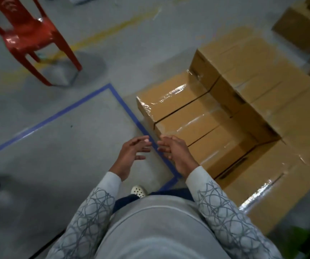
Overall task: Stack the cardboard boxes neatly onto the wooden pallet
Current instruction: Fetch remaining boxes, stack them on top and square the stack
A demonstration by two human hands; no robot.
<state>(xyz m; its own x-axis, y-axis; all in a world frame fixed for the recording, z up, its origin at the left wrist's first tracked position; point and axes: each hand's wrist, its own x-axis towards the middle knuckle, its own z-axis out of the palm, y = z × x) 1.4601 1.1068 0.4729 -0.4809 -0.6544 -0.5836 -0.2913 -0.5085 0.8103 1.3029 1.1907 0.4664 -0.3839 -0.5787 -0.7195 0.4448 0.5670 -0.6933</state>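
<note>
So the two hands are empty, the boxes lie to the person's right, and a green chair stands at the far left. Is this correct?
Not quite: the chair is red, not green, as the head view shows. The rest holds: the left hand and right hand are empty, and the boxes lie to the right.

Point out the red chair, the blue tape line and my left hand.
red chair (31,32), head view, on its seat.
blue tape line (60,113), head view, on the long strip.
left hand (130,155), head view, on its back.
</note>
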